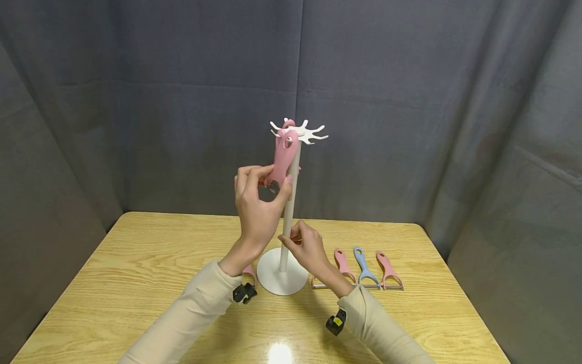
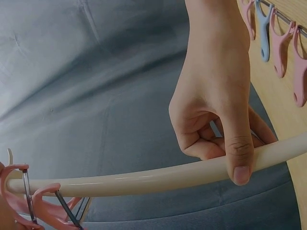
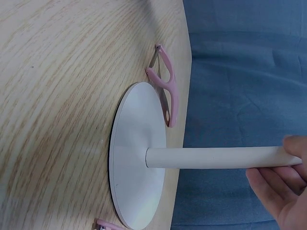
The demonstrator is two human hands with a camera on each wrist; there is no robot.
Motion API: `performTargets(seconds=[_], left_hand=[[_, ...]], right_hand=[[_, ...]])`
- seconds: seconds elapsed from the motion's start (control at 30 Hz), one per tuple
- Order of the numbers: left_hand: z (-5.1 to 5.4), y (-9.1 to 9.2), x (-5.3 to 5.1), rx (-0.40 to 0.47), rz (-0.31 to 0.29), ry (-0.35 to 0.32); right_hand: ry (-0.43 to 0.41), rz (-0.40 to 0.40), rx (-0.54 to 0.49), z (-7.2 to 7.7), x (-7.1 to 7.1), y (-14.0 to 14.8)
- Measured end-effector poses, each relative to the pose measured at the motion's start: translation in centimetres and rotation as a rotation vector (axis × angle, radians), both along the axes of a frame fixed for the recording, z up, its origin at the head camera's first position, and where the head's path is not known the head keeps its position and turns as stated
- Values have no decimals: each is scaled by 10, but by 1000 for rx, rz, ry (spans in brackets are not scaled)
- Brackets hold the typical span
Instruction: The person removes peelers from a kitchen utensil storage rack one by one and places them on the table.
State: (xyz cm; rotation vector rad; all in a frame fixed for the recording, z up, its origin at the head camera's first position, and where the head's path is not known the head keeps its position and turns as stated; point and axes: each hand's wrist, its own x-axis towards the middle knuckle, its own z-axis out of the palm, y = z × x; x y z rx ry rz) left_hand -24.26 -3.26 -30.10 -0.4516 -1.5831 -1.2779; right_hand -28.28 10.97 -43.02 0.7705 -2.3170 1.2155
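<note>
A white stand has a slim pole (image 1: 289, 212), a round base (image 1: 273, 275) and a ring of white prongs (image 1: 311, 134) on top. Up near the prongs, my left hand (image 1: 259, 212) pinches a pink peeler (image 1: 284, 159) by its lower, blade end. The peeler's handle hole is uppermost, with a white prong tip showing at it. Behind it, another pink peeler (image 1: 289, 123) is at the prongs, mostly hidden. Lower down, my right hand (image 1: 311, 250) grips the pole between thumb and fingers; the right hand (image 2: 220, 105) shows clearly in the left wrist view.
Right of the base, a pink peeler (image 1: 341, 260), a blue peeler (image 1: 360, 259) and another pink peeler (image 1: 384, 261) lie in a row on the wooden table (image 1: 159, 263). One more pink peeler (image 3: 170, 88) lies left of the base. Grey curtains (image 1: 204, 111) surround the table.
</note>
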Motion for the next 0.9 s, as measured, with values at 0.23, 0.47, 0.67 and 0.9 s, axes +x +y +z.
performTargets(seconds=[0.23,0.47,0.67,0.9], left_hand=[[-1,-1,0,10,3,-5],[-1,-3,2,0,11,-1],[0,-4,3,-4,6,9],[-1,-6,3,-6,-1,14]], right_hand=[[-14,-3,4,-1,0,0],[2,-1,6,-1,1,0],[12,6,6,-1,1,0],[1,3,1,0,1,0]])
